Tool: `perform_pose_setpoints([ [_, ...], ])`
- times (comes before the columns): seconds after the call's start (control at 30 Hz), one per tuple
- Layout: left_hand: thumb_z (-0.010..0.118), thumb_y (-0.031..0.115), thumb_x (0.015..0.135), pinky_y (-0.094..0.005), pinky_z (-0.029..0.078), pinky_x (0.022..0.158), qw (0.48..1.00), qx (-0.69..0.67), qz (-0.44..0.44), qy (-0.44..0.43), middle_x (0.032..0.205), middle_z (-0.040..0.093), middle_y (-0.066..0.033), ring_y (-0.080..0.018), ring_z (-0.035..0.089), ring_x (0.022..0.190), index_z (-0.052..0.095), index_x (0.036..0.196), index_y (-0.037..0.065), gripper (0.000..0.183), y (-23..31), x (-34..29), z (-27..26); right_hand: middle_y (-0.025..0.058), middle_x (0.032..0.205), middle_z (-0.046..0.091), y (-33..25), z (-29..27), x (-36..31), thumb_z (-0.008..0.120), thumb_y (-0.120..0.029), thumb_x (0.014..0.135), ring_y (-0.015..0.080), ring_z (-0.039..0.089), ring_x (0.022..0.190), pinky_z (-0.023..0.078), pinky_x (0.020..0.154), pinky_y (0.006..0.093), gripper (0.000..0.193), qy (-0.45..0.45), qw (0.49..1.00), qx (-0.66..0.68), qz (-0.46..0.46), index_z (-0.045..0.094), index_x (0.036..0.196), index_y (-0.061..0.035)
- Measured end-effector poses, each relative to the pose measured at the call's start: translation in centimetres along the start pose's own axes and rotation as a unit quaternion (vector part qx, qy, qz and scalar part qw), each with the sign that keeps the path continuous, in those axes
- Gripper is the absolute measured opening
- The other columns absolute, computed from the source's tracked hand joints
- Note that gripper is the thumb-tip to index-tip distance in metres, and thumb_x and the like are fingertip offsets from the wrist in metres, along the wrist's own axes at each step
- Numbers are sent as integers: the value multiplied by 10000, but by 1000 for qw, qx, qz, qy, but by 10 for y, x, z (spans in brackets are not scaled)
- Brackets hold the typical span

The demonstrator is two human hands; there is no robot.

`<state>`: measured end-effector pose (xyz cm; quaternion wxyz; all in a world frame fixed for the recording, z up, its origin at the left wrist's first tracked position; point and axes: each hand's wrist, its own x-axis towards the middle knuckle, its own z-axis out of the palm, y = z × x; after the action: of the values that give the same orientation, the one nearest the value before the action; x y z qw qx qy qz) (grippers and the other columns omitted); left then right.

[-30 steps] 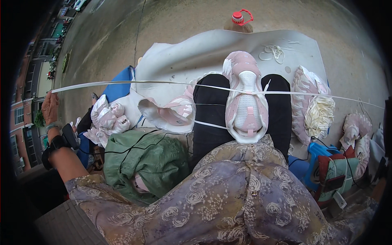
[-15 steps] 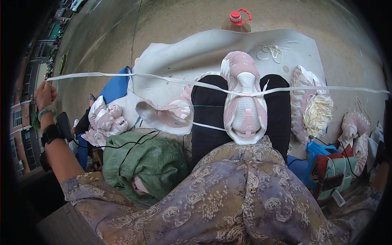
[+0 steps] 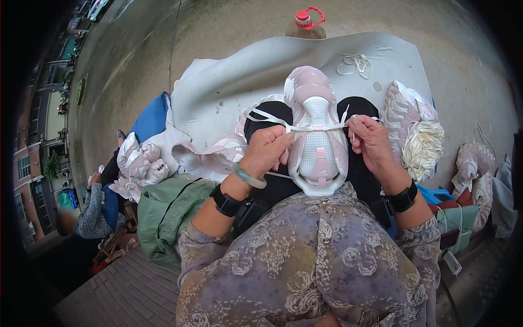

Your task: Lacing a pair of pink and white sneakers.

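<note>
On my lap, between black-trousered knees, rests a pink and white shoe upper (image 3: 309,106), its heel toward me. A white shoelace (image 3: 318,129) crosses over its tongue, threaded near the eyelets. Beside the upper's left edge, my left hand (image 3: 266,150) is closed on the lace, which also loops loosely over the left knee. To the right, my right hand (image 3: 375,143) pinches the lace between thumb and fingers, close to the upper. A short lace tip stands up by that hand. Left of my knees lies another pink and white upper (image 3: 210,155).
A pale sheet (image 3: 234,79) spreads beyond my knees with a loose lace (image 3: 357,66) on it. Stacked uppers (image 3: 406,106) and a bundle of laces (image 3: 422,150) sit right; more uppers (image 3: 141,161), a green sack (image 3: 169,212) and another person (image 3: 95,212) are left. A red-capped bottle (image 3: 305,27) stands ahead.
Both hands have come in from far out at the sides to the upper. The lace, stretched wide before, is now held short near the upper, with slack at the left.
</note>
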<state>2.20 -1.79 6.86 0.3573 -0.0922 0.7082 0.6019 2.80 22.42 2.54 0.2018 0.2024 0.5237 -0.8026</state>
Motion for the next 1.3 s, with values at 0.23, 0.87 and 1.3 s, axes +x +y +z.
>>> perform_pose_setpoints([
  [0.23,553,197,890,-156,308,379,989,-61,110,79,590,534,15,-17,395,422,607,802,45,184,-19,20,15,-15,668,583,9,15,13,617,-186,854,33,499,519,395,462,162,127,-22,999,44,-22,610,821,-64],
  [0.87,616,119,842,-144,380,466,984,-60,151,76,713,590,21,-14,495,571,641,877,39,91,-32,24,8,-40,736,552,26,10,10,654,-22,779,29,469,655,407,604,167,123,15,965,-137,-222,605,888,10],
  [1.3,615,42,767,-256,402,540,921,144,316,175,666,529,-77,-132,495,573,594,787,-26,74,-24,33,11,128,720,589,13,29,14,612,-15,697,285,592,657,461,570,344,234,-52,643,-573,-506,556,922,-48],
])
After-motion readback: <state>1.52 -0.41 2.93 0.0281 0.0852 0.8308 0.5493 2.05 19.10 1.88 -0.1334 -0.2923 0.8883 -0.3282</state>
